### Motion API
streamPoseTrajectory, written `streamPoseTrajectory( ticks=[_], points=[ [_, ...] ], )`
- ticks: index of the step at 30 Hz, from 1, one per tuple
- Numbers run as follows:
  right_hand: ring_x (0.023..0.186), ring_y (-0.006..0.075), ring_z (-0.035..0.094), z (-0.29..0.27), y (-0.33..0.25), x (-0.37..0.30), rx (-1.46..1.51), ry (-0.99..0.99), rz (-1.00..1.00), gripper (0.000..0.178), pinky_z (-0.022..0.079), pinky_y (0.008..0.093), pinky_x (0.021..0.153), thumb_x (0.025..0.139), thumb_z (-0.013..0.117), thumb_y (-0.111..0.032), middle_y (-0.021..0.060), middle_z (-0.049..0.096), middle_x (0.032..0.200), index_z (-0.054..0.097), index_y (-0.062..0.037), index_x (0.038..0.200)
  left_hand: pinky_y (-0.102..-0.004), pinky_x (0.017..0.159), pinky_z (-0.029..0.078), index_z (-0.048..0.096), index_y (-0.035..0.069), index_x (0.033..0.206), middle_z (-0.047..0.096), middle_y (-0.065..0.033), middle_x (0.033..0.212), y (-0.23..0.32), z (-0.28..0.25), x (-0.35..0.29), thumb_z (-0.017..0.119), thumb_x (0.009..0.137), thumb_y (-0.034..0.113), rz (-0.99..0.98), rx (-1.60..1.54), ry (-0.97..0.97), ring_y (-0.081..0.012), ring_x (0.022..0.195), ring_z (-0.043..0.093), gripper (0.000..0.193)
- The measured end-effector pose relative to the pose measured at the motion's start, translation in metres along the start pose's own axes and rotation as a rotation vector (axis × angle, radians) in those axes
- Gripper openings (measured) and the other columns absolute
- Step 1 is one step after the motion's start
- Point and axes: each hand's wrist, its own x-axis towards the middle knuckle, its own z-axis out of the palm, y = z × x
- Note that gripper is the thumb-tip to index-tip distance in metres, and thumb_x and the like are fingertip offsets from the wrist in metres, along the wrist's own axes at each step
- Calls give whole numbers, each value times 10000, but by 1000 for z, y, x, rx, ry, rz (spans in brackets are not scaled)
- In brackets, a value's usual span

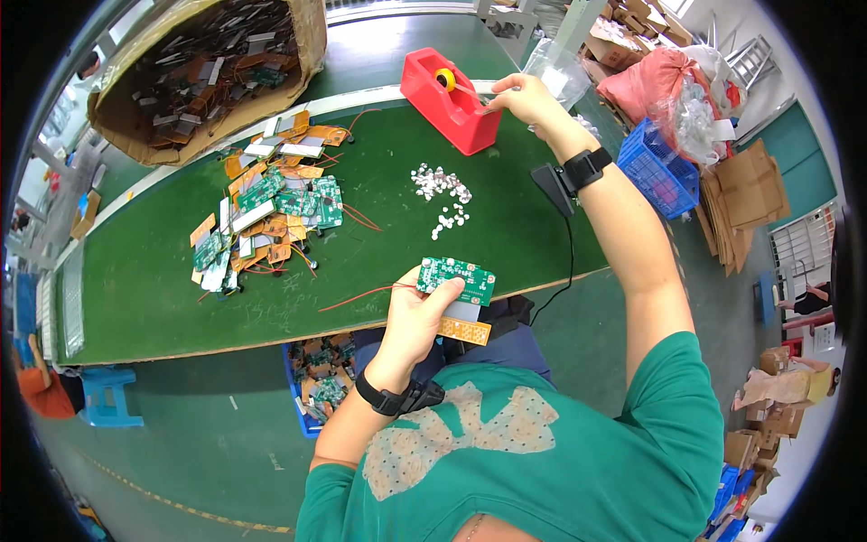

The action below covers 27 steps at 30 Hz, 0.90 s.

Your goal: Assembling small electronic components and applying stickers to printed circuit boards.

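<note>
Board (457, 278) is sitting pinched in the left hand (417, 316); the right hand (526, 98) is seemingly pinching tape at the dispenser (449, 99).

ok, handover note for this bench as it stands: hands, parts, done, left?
Left hand: holds a green board with an orange flex strip, near the table edge.
Right hand: stretched out to the red tape dispenser, fingers at the tape end.
Parts: board pile mid-table, small white pieces, carton of boards behind.
Done: no tape visible on the held board.
Left: most of the pile.
</note>
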Motion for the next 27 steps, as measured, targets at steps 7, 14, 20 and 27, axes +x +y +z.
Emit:
streamPoseTrajectory(
  ticks=[7,14,20,27],
  points=[
    [635,142,524,8,23,-9,266,31,203,553,400,274,560,670,771,-106,25,602,790,500,-56,1149,-286,741,558,647,-3,980,693,-64,905,-1,2,2,628,876,17,-15,2,-5,-122,784,661,107],
    [754,170,628,21,36,-29,-171,232,-112,464,503,337,686,740,694,-99,85,630,791,448,-14,1124,-284,734,556,644,-4,993,693,-66,916,2,3,4,625,874,15,-31,12,-17,-124,785,661,122],
    [791,74,529,2,18,-88,452,-705,-21,426,416,232,763,832,611,-86,2,597,834,445,-49,1222,-297,787,548,601,-39,1150,683,-98,997,22,5,7,610,880,33,-109,85,-141,-165,872,671,280],
    [697,42,417,4,-9,-138,476,-1020,-127,364,380,230,689,866,575,-45,-48,451,705,439,-48,1204,-308,838,545,557,-36,1261,678,-105,1023,32,19,10,603,868,23,-143,63,-217,-176,911,677,400]
  ],
)
